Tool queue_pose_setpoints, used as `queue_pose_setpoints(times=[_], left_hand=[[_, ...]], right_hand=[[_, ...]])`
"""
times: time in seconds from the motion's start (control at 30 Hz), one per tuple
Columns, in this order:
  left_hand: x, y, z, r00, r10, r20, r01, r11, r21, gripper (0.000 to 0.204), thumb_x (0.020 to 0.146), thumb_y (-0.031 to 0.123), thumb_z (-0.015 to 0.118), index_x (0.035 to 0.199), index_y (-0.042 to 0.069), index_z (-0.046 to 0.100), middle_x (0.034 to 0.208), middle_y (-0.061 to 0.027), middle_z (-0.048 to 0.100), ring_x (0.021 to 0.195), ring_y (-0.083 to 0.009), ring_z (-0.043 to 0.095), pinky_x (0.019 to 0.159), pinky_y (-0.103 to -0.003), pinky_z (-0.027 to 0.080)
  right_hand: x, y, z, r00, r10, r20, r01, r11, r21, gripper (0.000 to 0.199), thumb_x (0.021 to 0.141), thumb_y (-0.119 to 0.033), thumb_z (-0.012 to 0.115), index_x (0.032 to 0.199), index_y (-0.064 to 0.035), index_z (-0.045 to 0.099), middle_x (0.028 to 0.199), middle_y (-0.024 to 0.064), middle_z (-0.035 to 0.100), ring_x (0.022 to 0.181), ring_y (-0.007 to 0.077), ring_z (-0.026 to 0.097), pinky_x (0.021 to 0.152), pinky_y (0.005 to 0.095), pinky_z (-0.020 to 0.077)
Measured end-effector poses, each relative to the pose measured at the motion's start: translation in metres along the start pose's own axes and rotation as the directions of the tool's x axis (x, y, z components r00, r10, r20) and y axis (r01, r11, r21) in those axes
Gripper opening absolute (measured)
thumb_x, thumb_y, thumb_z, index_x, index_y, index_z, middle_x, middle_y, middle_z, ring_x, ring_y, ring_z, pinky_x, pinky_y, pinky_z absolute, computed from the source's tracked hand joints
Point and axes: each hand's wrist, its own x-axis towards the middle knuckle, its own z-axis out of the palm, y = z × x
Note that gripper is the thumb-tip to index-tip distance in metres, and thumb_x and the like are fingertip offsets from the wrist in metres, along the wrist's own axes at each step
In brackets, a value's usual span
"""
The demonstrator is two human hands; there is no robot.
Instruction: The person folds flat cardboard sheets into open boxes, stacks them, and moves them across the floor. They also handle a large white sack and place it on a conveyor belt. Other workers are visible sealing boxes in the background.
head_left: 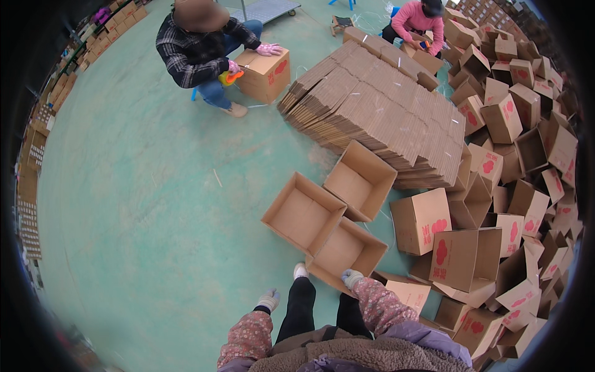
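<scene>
Three open-topped cardboard boxes stand close together on the floor in front of me. My right hand (351, 278), in a pale glove, is closed on the near rim of the closest cardboard box (338, 247). A second open box (302, 212) is just beyond it to the left, and a third open box (364, 180) is farther off to the right. Beside my left leg hangs my left hand (269, 300), also gloved, with its fingers loosely apart and nothing in it.
A long stack of flattened cartons (384, 102) lies ahead. Made-up boxes (455, 260) are heaped along the right. A person in a plaid jacket (192, 53) works on an upside-down box (265, 74) with an orange tool (230, 77). Another person in pink (416, 25) sits farther back.
</scene>
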Motion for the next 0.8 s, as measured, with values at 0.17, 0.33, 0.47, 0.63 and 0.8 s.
queue_pose_setpoints(times=[0.17, 0.33, 0.47, 0.63, 0.8], left_hand=[[-0.001, 0.024, -0.008, 0.998, -0.063, 0.013, 0.061, 0.993, 0.105, 0.050, 0.083, 0.042, 0.037, 0.120, 0.010, 0.045, 0.114, -0.0204, 0.050, 0.107, -0.0355, 0.046, 0.091, -0.040, 0.036], [0.022, 0.047, -0.008, 0.998, 0.062, -0.024, -0.063, 0.998, -0.031, 0.046, 0.080, 0.031, 0.047, 0.118, 0.005, 0.041, 0.096, -0.0205, 0.058, 0.087, -0.0339, 0.057, 0.078, -0.038, 0.044], [0.047, 0.090, -0.003, 0.976, 0.215, -0.028, -0.212, 0.974, 0.080, 0.062, 0.077, 0.016, 0.055, 0.130, 0.004, 0.025, 0.091, -0.0143, 0.057, 0.081, -0.0229, 0.054, 0.075, -0.033, 0.043], [0.084, 0.193, 0.000, 0.929, 0.371, 0.002, -0.351, 0.878, 0.325, 0.080, 0.074, 0.026, 0.061, 0.135, 0.018, 0.011, 0.118, -0.0229, 0.043, 0.106, -0.0377, 0.045, 0.088, -0.041, 0.039], [0.132, 0.279, 0.027, 0.949, 0.309, 0.062, -0.297, 0.813, 0.501, 0.088, 0.072, 0.031, 0.063, 0.136, 0.017, 0.003, 0.125, -0.0224, 0.036, 0.110, -0.0367, 0.043, 0.089, -0.040, 0.038]], right_hand=[[-0.004, 0.013, 0.008, 0.987, -0.126, -0.099, 0.115, 0.988, -0.104, 0.016, 0.076, -0.023, 0.053, 0.080, -0.0101, 0.060, 0.071, 0.0113, 0.059, 0.065, 0.0251, 0.057, 0.063, 0.0347, 0.0455], [-0.003, 0.035, 0.026, 0.995, 0.042, -0.092, -0.035, 0.996, 0.084, 0.015, 0.077, -0.023, 0.051, 0.083, -0.0115, 0.059, 0.071, 0.0122, 0.058, 0.068, 0.0275, 0.057, 0.063, 0.0354, 0.0445], [-0.016, 0.056, 0.038, 0.991, 0.112, 0.066, -0.119, 0.986, 0.113, 0.026, 0.077, -0.028, 0.052, 0.095, -0.0099, 0.056, 0.085, 0.0158, 0.060, 0.084, 0.0320, 0.057, 0.075, 0.0398, 0.0439], [-0.045, 0.086, 0.039, 0.915, 0.400, 0.049, -0.402, 0.900, 0.171, 0.038, 0.076, -0.033, 0.056, 0.103, -0.0045, 0.055, 0.091, 0.0159, 0.060, 0.088, 0.0289, 0.058, 0.079, 0.0367, 0.0433], [-0.051, 0.121, 0.038, 0.798, 0.593, 0.111, -0.600, 0.760, 0.250, 0.066, 0.073, -0.048, 0.057, 0.116, 0.0003, 0.045, 0.103, 0.0189, 0.057, 0.098, 0.0304, 0.054, 0.085, 0.0360, 0.0407]])
